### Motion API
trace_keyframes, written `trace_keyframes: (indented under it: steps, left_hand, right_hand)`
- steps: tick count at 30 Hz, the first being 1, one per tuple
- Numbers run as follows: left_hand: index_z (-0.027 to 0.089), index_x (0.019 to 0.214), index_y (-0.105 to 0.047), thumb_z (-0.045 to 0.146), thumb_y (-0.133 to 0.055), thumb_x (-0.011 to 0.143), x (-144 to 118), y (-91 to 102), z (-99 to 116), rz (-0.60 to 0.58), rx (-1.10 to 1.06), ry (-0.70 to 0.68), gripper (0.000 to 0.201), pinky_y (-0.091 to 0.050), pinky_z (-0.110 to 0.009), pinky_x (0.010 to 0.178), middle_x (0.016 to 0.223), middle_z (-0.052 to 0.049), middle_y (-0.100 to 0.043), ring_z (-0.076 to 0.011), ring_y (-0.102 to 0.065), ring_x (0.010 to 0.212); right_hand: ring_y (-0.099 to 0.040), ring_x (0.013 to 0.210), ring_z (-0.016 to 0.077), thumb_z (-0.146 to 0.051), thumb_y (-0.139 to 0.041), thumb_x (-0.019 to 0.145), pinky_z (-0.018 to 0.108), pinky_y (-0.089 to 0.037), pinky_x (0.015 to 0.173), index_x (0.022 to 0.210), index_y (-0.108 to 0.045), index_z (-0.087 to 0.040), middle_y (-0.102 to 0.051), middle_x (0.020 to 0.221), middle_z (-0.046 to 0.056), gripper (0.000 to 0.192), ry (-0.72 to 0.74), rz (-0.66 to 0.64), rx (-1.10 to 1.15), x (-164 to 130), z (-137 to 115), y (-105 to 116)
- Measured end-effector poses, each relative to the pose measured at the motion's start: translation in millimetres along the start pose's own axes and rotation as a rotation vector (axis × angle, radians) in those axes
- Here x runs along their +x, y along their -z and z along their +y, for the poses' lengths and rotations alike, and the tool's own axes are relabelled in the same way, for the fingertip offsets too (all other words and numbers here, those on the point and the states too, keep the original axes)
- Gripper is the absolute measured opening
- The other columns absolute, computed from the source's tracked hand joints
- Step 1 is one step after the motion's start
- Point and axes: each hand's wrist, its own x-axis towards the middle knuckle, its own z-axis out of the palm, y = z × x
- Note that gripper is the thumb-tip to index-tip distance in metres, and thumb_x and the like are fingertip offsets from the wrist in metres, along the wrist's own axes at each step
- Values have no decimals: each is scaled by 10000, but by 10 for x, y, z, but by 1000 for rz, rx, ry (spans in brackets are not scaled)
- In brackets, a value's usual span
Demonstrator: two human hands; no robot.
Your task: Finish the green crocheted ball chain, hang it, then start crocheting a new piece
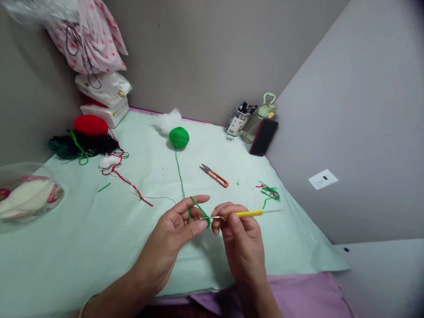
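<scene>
Pinched between the thumb and fingers of my left hand (176, 226) is green yarn (200, 207), its strand running over the raised index finger. My right hand (241, 232) grips a crochet hook (249, 213) by its yellow handle. The hook's metal shaft points left and meets a small green loop at my left fingertips. From there the strand leads back to a green yarn ball (179, 138) farther up the table. Orange-handled thread snips (214, 175) lie beyond my right hand, blades toward the upper left.
At left are a clear plastic bowl (24, 195), a red yarn ball (91, 125) and black yarn (99, 144). White stuffing (168, 121) sits behind the green ball. A pen holder (237, 121), bottle (252, 127) and phone (264, 137) stand back right, with yarn scraps (270, 192) nearer.
</scene>
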Motion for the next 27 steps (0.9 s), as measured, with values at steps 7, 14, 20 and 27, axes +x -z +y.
trace_keyframes:
  steps: [7, 14, 20, 27]
  left_hand:
    - [282, 1220, -711, 323, -799, 844, -30, -14, 1, 1, 89, -50, 388, -441, -283, 890, 931, 0, -659, -153, -592, 922]
    - [304, 1175, -746, 352, -799, 838, -30, -13, 41, 33, 117, -70, 344, -433, -253, 852, 899, 14, -617, -140, -552, 898]
    - [315, 1160, -752, 353, -803, 835, -36, -1, 29, 23, 131, -65, 331, -444, -247, 833, 897, 15, -620, -136, -550, 875]
    - [288, 1157, -751, 338, -824, 815, -17, -28, -29, 25, 103, -43, 354, -452, -265, 854, 893, 7, -636, -146, -586, 890]
  right_hand:
    - [-649, 727, 111, -289, -611, 1001, 261, -526, 704, 964, -762, -248, -749, 945, 23, 161, 91, 8, -88, -37, 8, -9]
    - [-668, 709, 115, -336, -566, 1024, 269, -540, 708, 928, -711, -224, -745, 886, 23, 207, 32, -11, 9, -10, -52, -1]
    - [-676, 717, 129, -332, -584, 1015, 289, -543, 705, 953, -722, -225, -750, 901, 33, 185, 65, -3, -37, -21, -33, 16]
    - [-640, 736, 134, -268, -584, 1011, 288, -522, 675, 962, -756, -238, -726, 953, 41, 181, 142, -7, -153, -56, 19, -4]
